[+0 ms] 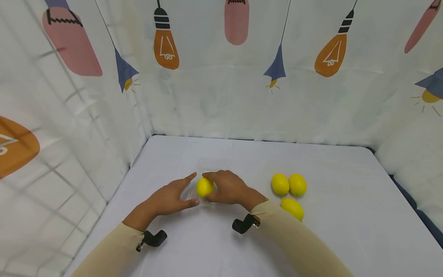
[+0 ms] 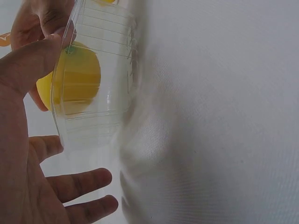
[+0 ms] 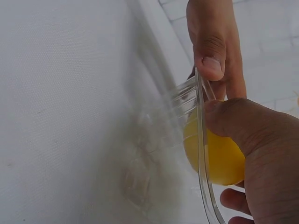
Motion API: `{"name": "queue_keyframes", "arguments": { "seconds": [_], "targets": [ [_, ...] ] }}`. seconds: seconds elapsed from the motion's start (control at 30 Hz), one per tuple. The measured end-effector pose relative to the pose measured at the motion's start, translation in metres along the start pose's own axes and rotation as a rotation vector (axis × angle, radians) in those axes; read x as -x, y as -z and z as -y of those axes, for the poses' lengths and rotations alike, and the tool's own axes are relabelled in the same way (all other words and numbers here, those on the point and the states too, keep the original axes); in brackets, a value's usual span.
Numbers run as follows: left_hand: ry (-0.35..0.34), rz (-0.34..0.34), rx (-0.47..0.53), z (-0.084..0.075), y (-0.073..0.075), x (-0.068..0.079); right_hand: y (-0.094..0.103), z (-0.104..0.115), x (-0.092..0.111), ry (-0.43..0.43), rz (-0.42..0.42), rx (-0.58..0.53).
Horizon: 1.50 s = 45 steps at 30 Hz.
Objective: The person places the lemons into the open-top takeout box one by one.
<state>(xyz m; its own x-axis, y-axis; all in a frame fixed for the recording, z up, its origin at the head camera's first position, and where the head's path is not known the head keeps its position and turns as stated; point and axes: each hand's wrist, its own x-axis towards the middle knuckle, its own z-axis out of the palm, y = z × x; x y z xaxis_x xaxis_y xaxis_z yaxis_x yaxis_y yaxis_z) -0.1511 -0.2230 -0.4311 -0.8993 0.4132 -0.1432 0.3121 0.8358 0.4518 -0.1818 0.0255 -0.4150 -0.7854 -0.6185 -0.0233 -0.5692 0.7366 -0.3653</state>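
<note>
A yellow lemon (image 1: 205,187) is in my right hand (image 1: 228,187), gripped between thumb and fingers. The lemon sits partly inside a clear plastic container (image 2: 105,28), below its rim, as both wrist views show. My left hand (image 1: 169,198) is at the container's left side, fingers spread and fairly straight. In the right wrist view, the left thumb (image 3: 211,67) lies at the container's rim; whether it presses there I cannot tell. From the head view the container is hardly visible against the white table.
To the right on the white table (image 1: 346,215) lie three more lemons, two side by side (image 1: 280,184) (image 1: 297,184) and one nearer (image 1: 292,208), partly behind my right sleeve. A printed white curtain (image 1: 221,100) encloses the table at the back and sides.
</note>
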Motion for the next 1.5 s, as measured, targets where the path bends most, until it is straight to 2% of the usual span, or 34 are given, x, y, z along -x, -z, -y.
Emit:
{"name": "queue_keyframes", "arguments": {
  "seconds": [0.8, 1.2, 1.5],
  "targets": [
    [-0.017, -0.006, 0.0, 0.002, -0.002, 0.001, -0.009, 0.002, -0.004, 0.005, 0.047, 0.02],
    [-0.009, -0.002, -0.01, 0.0, 0.0, 0.001, -0.008, -0.006, 0.001, 0.024, 0.017, 0.023],
    [-0.012, 0.001, -0.007, 0.0, 0.001, 0.001, 0.008, -0.011, 0.016, 0.039, -0.028, -0.001]
  ]
}}
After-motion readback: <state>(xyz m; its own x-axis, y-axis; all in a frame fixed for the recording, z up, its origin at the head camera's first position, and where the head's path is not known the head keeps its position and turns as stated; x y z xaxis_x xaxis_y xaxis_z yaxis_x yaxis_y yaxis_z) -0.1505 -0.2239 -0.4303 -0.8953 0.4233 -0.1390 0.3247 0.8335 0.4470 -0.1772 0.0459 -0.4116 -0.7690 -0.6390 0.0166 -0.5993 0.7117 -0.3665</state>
